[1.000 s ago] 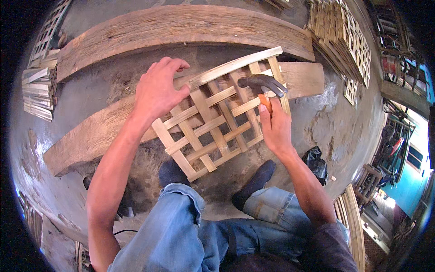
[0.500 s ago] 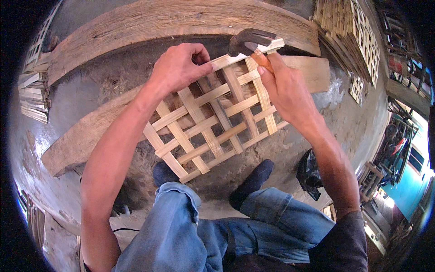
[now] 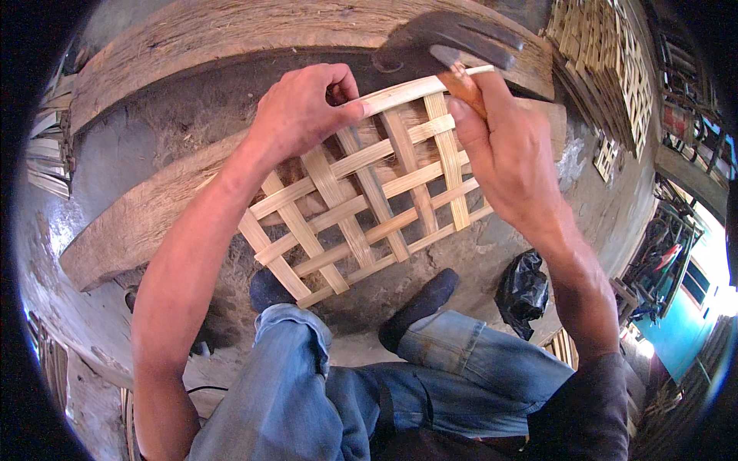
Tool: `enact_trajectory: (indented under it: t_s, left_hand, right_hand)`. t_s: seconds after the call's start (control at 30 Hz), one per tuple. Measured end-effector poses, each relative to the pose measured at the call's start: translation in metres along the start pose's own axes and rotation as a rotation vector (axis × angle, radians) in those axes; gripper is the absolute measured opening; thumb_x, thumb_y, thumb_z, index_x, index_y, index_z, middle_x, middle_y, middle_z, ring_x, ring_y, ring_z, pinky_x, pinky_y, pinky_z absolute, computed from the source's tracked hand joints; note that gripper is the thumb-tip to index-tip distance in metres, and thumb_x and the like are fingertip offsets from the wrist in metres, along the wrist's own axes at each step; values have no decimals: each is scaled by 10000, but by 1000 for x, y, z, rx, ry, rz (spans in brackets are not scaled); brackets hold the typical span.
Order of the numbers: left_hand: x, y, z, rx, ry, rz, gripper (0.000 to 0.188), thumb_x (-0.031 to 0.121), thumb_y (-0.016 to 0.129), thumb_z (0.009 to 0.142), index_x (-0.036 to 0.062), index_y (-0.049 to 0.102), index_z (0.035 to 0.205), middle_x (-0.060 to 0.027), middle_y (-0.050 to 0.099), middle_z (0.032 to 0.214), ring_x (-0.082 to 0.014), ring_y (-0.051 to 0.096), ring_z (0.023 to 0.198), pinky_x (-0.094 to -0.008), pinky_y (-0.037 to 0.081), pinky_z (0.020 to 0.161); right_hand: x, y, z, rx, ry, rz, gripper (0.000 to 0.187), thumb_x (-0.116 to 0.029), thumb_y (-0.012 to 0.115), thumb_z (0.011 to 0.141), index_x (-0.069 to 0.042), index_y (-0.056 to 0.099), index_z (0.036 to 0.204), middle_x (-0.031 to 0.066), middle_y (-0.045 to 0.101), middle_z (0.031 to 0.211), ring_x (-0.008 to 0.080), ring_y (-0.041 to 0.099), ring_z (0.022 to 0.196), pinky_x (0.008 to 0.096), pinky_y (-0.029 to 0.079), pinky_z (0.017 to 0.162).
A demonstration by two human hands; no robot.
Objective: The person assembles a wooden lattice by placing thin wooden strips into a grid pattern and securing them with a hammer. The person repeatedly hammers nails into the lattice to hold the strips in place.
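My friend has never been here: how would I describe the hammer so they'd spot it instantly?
Find the long wooden beam across the picture's top. In front of its right part, the right hand grips the hammer. Its dark, forked metal head sets it apart from the pale woven panel.

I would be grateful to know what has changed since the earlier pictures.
The right hand has raised the dark-headed, orange-handled claw hammer and carried it past the far edge of the pale woven lattice panel. The left hand, open before, has closed on the pale strip along that edge. The panel still lies over the nearer brown wooden beam.
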State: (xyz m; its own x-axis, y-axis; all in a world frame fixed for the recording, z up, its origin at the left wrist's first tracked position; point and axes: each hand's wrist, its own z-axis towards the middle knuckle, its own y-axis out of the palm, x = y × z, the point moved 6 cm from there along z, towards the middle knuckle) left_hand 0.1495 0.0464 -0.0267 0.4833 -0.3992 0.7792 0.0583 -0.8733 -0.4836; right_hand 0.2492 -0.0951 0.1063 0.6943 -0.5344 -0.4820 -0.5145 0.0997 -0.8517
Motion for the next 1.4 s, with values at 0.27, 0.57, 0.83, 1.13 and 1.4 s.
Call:
enact_trajectory:
  t_s: [0.27,0.57,0.83,1.13,1.4]
  left_hand:
    - [1,0,-5,79,95,31,250,265,734,819,46,631,883,-97,662,866,-227,636,771,-361,505,717]
    - [8,1,-4,121,310,48,237,225,726,816,39,592,878,-82,583,857,-250,588,801,-368,479,735]
    - [7,4,-6,74,268,26,222,219,707,825,46,605,920,-87,583,927,-244,587,884,-358,482,803]
    - [9,11,-3,-17,311,-4,262,276,718,812,78,647,968,-95,612,998,-289,598,994,-407,474,872]
    - [7,9,-2,35,125,61,388,333,759,756,74,630,1015,-100,653,1045,-281,633,991,-417,496,859]
  right_hand:
    - [31,25,-28,110,99,33,213,-228,531,988,-20,491,1010,265,615,721,482,611,685,559,440,586]
    - [42,35,-42,62,190,75,214,-214,521,993,-5,479,1012,282,593,717,492,608,705,548,445,592]
    - [47,36,-61,39,253,78,210,-209,522,990,-6,480,1022,281,593,710,497,606,710,548,449,600]
    - [44,41,-56,15,249,17,210,-211,517,989,-7,474,1017,282,612,725,499,611,720,564,459,606]
    - [42,40,-60,7,270,36,224,-218,515,998,-2,492,1053,293,602,739,510,610,750,537,457,616]
